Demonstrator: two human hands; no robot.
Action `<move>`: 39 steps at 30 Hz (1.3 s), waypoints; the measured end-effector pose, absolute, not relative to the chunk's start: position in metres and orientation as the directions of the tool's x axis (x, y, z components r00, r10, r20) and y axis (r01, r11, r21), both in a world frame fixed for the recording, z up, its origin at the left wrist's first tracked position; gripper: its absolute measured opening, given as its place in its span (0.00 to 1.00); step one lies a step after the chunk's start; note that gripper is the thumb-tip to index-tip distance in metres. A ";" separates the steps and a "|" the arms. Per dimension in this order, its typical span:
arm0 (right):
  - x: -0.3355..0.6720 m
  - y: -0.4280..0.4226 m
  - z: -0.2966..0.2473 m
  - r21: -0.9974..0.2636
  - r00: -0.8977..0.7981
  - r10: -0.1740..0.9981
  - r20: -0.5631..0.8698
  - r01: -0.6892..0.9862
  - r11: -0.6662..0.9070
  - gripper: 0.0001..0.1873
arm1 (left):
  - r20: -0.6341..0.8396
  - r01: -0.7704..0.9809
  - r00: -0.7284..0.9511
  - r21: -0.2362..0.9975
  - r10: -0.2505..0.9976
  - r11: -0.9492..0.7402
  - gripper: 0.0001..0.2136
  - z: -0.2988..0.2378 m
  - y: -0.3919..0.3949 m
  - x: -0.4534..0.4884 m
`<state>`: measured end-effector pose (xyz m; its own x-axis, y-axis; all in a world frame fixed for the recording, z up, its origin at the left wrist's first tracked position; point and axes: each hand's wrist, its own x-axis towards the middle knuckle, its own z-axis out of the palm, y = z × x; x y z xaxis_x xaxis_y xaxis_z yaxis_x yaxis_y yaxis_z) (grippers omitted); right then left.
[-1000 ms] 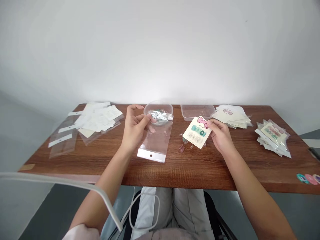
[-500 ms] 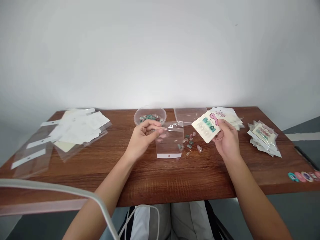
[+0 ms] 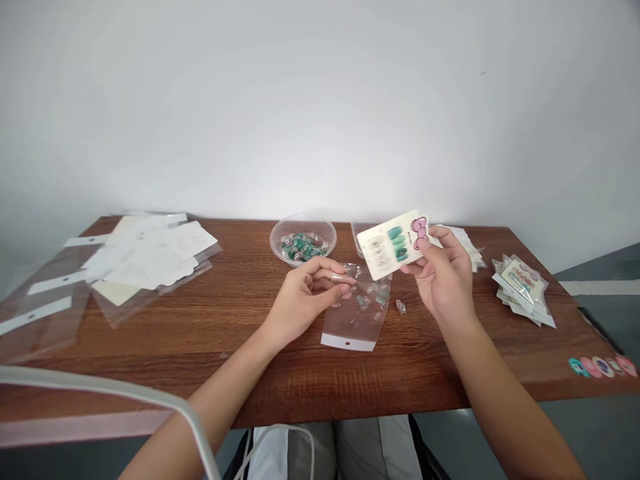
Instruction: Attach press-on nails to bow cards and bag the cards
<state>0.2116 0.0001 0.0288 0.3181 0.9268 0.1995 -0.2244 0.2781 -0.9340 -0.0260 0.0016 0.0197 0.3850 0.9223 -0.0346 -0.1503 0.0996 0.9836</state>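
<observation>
Nail card (image 3: 391, 247) has swung toward the clear bag (image 3: 353, 325); right hand (image 3: 445, 283) pinches its bow end, left hand (image 3: 304, 301) holds the bag in a narrow grip; card and bag are now close together.

White cable (image 3: 100, 385) at my lower left, round stickers (image 3: 603, 367) on the table (image 3: 425, 373), pale wall (image 3: 320, 107) before me

In your right hand (image 3: 445, 277): one card (image 3: 391, 244). By your left hand (image 3: 309, 300): one clear bag (image 3: 356, 323). By far edge of surface (image 3: 240, 320): one bowl (image 3: 275, 244), one tray (image 3: 355, 231). Along left edge: three bag headers (image 3: 58, 281). Near right front corner: five stickers (image 3: 603, 367).
</observation>
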 end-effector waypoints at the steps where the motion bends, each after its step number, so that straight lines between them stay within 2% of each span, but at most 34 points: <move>1: 0.207 0.000 0.028 -0.933 0.306 0.923 0.234 -0.196 0.302 0.15 | -0.025 -0.142 0.386 0.986 0.922 0.087 0.13 0.020 0.000 -0.026; 11: 0.206 -0.021 0.004 -0.897 0.397 0.817 0.417 0.033 0.442 0.10 | 0.000 -0.122 0.409 0.991 0.912 0.055 0.11 0.021 -0.003 -0.020; 28: 0.199 -0.021 0.005 -0.926 0.337 0.863 0.376 0.098 0.365 0.11 | 0.005 -0.101 0.379 0.994 0.925 0.036 0.11 0.021 -0.002 -0.022; 39: 0.194 -0.024 0.005 -0.900 0.395 0.809 0.436 0.184 0.396 0.12 | 0.010 -0.103 0.366 0.994 0.930 0.030 0.11 0.021 -0.002 -0.023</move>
